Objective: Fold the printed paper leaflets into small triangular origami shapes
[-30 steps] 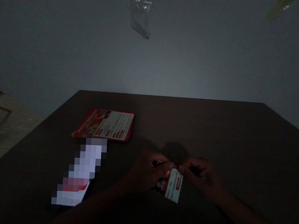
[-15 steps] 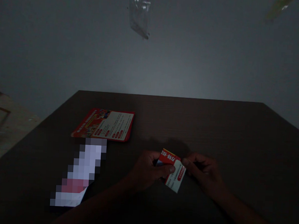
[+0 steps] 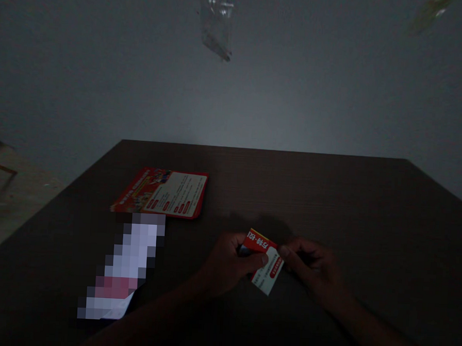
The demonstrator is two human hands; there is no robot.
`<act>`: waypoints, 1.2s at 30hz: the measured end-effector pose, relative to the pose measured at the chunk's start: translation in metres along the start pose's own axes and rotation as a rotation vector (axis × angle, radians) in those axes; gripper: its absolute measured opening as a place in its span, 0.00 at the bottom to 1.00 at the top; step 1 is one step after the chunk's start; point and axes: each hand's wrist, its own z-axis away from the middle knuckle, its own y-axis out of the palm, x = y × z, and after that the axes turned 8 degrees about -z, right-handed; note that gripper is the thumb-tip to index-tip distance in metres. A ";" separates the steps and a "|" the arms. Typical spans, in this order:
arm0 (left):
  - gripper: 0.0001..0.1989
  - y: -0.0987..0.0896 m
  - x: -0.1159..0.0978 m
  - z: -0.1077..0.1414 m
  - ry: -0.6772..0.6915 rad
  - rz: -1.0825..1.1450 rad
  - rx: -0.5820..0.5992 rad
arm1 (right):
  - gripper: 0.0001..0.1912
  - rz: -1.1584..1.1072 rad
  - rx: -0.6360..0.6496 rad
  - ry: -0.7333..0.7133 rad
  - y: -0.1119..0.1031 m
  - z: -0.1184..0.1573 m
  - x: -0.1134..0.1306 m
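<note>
A small folded red and white printed paper (image 3: 269, 278) is held between my two hands above the dark table. My left hand (image 3: 230, 260) grips its left side, the thumb lying across its printed face. At its upper right edge, my right hand (image 3: 313, 262) pinches the paper between thumb and fingers. To the left lies a stack of red printed leaflets (image 3: 175, 193) with a white text panel on top.
A bright, pixelated phone-like object (image 3: 129, 260) lies near my left forearm. The dark wooden table (image 3: 311, 187) meets a grey wall, where a clear plastic bag (image 3: 217, 22) hangs. Something yellowish shows at the upper right.
The folded paper has shifted slightly left and turned a little. My right fingers have moved slightly left with its edge; both hands keep their hold.
</note>
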 end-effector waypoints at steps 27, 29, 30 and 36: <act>0.05 -0.004 -0.007 -0.003 -0.258 0.425 0.152 | 0.10 0.591 0.098 -0.933 -0.017 -0.004 0.017; 0.05 -0.004 -0.009 -0.002 -0.282 0.435 0.187 | 0.11 0.602 0.114 -0.947 -0.016 -0.004 0.018; 0.05 -0.004 -0.009 -0.001 -0.288 0.440 0.196 | 0.11 0.601 0.121 -0.944 -0.016 -0.004 0.018; 0.11 -0.002 -0.008 -0.002 -0.257 0.429 0.151 | 0.11 0.527 0.093 -0.793 -0.017 0.001 0.017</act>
